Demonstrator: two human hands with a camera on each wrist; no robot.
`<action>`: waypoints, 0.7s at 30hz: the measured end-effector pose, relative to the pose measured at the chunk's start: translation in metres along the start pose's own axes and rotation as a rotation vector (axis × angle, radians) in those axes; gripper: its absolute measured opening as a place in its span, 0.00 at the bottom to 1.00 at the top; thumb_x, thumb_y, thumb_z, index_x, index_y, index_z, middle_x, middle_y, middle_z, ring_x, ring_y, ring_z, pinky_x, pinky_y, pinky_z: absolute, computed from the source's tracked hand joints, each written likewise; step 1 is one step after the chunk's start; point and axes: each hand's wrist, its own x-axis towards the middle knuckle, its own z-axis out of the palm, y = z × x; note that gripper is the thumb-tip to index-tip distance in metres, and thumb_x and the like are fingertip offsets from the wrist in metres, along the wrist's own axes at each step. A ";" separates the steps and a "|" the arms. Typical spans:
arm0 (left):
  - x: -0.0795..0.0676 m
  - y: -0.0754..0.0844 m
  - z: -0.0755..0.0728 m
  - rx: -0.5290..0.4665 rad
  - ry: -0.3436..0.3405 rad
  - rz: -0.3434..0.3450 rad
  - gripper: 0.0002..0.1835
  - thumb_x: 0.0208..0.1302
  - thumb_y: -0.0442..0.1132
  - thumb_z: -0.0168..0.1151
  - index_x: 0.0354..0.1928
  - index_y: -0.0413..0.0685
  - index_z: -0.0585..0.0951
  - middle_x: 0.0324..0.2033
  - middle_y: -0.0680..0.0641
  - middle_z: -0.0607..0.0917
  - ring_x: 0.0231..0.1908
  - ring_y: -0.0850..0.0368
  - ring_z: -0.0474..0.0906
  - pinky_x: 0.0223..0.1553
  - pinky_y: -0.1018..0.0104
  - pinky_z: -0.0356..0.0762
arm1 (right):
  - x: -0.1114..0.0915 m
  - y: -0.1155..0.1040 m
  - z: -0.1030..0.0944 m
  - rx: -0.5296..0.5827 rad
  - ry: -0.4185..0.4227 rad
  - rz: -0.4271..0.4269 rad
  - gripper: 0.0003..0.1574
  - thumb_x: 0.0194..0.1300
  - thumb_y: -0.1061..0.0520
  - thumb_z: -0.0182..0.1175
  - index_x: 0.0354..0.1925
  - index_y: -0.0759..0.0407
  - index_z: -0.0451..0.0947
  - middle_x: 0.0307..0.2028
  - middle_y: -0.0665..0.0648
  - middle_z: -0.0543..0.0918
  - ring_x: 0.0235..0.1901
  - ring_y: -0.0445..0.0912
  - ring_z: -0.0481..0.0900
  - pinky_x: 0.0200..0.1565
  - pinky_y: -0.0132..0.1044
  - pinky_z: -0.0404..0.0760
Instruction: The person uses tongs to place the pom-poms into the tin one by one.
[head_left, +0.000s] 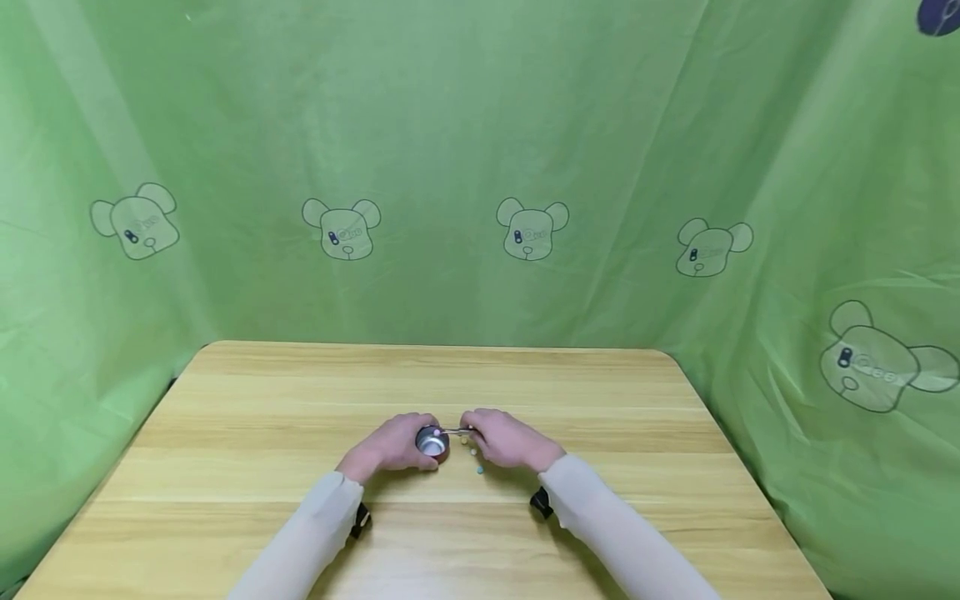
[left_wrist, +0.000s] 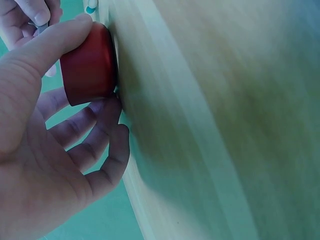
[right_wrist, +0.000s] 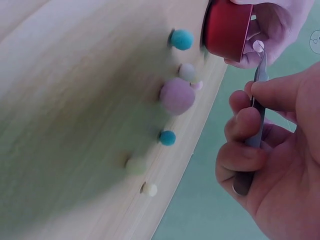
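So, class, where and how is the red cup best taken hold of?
I'd pinch the red cup across its round outer wall, coming from the left, where the left grip holds it. Its open top faces up, and that side leaves room for the tweezers on the right.

Red cup (right_wrist: 227, 30): smooth metal, satin outside, bare and shiny within
Tweezers (right_wrist: 261, 75): grey metal, softly glossy
Balls (right_wrist: 177, 96): matt, fuzzy like felt
Tabletop (head_left: 450, 379): smooth wood grain, faint sheen
Backdrop (head_left: 435, 100): creased cloth or plastic (hard to tell which), slight sheen
Sleeves (head_left: 615, 525): matt cloth
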 end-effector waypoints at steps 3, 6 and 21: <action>0.000 0.000 0.000 0.001 0.000 0.004 0.26 0.47 0.48 0.75 0.48 0.49 0.76 0.40 0.54 0.80 0.41 0.57 0.75 0.46 0.59 0.72 | 0.002 -0.001 0.000 -0.003 0.000 -0.012 0.09 0.70 0.62 0.49 0.45 0.57 0.74 0.35 0.52 0.78 0.32 0.39 0.72 0.39 0.35 0.76; 0.000 0.000 0.000 0.006 -0.001 0.003 0.27 0.47 0.47 0.75 0.48 0.50 0.76 0.40 0.54 0.80 0.41 0.57 0.75 0.46 0.59 0.72 | 0.003 -0.001 -0.001 -0.005 -0.002 -0.011 0.09 0.70 0.62 0.49 0.45 0.58 0.74 0.35 0.51 0.77 0.33 0.39 0.73 0.40 0.35 0.76; 0.000 -0.002 0.001 -0.010 0.011 0.020 0.26 0.47 0.47 0.75 0.47 0.49 0.76 0.39 0.54 0.80 0.40 0.58 0.75 0.45 0.60 0.72 | 0.004 -0.001 -0.002 -0.009 0.001 0.058 0.10 0.69 0.59 0.51 0.46 0.54 0.76 0.37 0.48 0.77 0.34 0.39 0.74 0.41 0.36 0.77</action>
